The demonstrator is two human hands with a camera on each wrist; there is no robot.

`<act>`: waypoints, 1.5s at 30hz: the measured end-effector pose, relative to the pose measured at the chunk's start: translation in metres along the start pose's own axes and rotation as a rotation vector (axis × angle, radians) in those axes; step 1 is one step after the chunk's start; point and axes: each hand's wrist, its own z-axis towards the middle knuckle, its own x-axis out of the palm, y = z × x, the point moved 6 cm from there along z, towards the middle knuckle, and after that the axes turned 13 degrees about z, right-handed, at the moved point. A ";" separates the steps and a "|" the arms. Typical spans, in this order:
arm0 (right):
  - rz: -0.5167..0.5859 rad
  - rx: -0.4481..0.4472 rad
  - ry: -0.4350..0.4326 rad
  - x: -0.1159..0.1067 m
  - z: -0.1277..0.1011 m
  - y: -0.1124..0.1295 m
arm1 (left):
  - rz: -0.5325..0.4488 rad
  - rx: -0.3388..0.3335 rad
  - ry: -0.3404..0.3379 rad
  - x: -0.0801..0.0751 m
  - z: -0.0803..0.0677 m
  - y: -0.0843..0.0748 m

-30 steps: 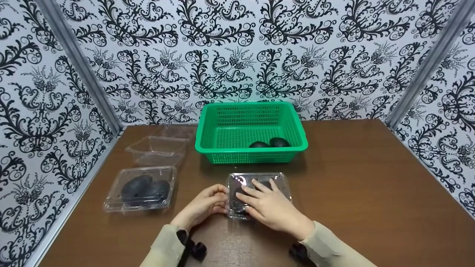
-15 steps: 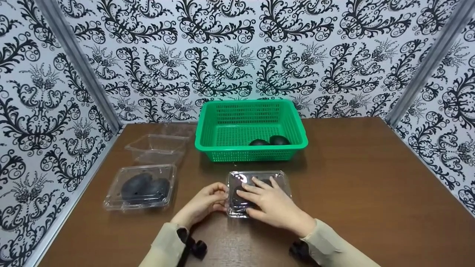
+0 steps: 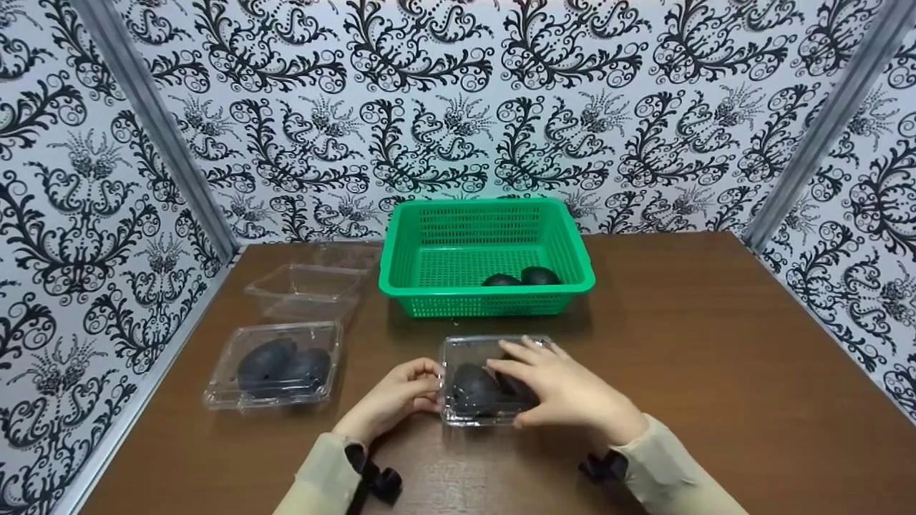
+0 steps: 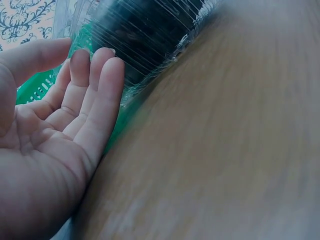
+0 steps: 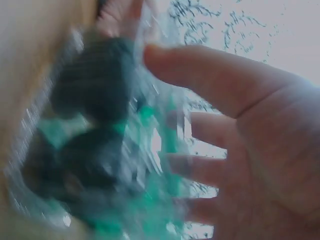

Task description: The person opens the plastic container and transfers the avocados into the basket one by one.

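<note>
In the head view, a lidded clear plastic clamshell box (image 3: 464,350) sits at the front middle of the table. Inside are dark avocados (image 3: 475,390), one partly covered by the right hand. My left hand (image 3: 392,399) stands at the box's left side, fingertips right at its wall; the left wrist view shows the fingers (image 4: 107,90) loosely bent and the thumb apart. Over the right part of the lid my right hand (image 3: 576,393) is spread; in the right wrist view, blurred, its thumb (image 5: 200,75) and fingers lie along the clear lid.
A green basket (image 3: 486,290) with two avocados (image 3: 540,276) stands behind the box. To the left is another filled clamshell (image 3: 275,368), with open clear containers (image 3: 308,282) behind it. Patterned walls enclose the brown table (image 3: 701,357) at the back and sides.
My right hand has slid rightward across the lid and its wrist has moved right, uncovering an avocado at the left. The left hand keeps its place by the box.
</note>
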 end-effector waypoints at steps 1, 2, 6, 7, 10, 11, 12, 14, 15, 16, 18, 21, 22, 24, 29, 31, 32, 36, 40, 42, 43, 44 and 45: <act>0.013 0.007 0.006 -0.002 -0.002 -0.002 | -0.001 -0.001 0.002 0.000 0.000 0.000; 0.030 0.011 0.013 -0.003 -0.003 -0.003 | -0.001 -0.001 0.004 0.000 0.000 0.001; 0.083 0.017 0.038 -0.006 -0.006 -0.003 | -0.006 -0.003 0.011 0.000 -0.001 0.001; 0.088 0.018 0.043 -0.006 -0.006 -0.003 | -0.007 -0.002 0.011 0.000 -0.001 0.001; 0.084 0.014 0.043 -0.008 -0.005 -0.001 | -0.007 0.001 0.010 0.000 -0.003 0.001; 0.080 0.012 0.038 -0.008 -0.005 0.000 | -0.007 0.002 0.011 0.000 -0.003 0.001; 0.074 0.012 0.033 -0.009 -0.005 0.001 | -0.007 0.003 0.010 0.000 -0.003 0.001; 0.064 0.011 0.020 -0.009 -0.004 0.001 | -0.004 0.004 0.011 0.000 -0.004 0.001; 0.058 0.010 0.012 -0.010 -0.004 0.002 | -0.004 0.006 0.011 0.000 -0.004 0.002; 0.052 0.007 0.006 -0.010 -0.004 0.002 | -0.005 0.007 0.011 0.000 -0.004 0.002; 0.038 -0.005 -0.007 -0.010 -0.003 0.002 | -0.007 0.008 0.010 0.000 -0.005 0.002; 0.016 -0.038 -0.033 -0.011 -0.003 0.003 | -0.005 0.007 0.009 0.000 -0.004 0.003; 0.010 -0.050 -0.043 -0.012 -0.002 0.003 | -0.001 0.007 0.009 0.000 -0.004 0.003; -0.004 -0.065 -0.064 -0.013 -0.002 0.003 | 0.003 0.005 0.008 0.000 -0.004 0.003; -0.026 -0.095 -0.106 -0.017 -0.001 0.002 | 0.005 0.013 0.012 0.000 -0.003 0.002; -0.034 -0.106 -0.119 -0.018 -0.001 0.002 | 0.004 0.017 0.016 0.000 -0.003 0.001; -0.037 -0.109 -0.123 -0.019 -0.001 0.003 | 0.003 0.016 0.017 0.000 -0.003 0.001; -0.048 -0.118 -0.130 -0.021 -0.002 0.003 | 0.004 0.006 0.017 0.000 -0.003 -0.001; -0.033 -0.120 -0.156 -0.026 -0.004 0.005 | 0.018 -0.008 0.015 0.001 -0.002 -0.003; -0.021 -0.115 -0.171 -0.029 -0.004 0.006 | 0.026 -0.016 0.011 0.001 -0.002 -0.003; -0.018 -0.116 -0.177 -0.030 -0.005 0.006 | 0.030 -0.019 0.009 0.001 -0.002 -0.003; -0.015 -0.118 -0.181 -0.031 -0.005 0.007 | 0.033 -0.021 0.007 0.001 -0.002 -0.003; -0.012 -0.119 -0.184 -0.032 -0.005 0.007 | 0.034 -0.022 0.004 0.000 -0.001 -0.002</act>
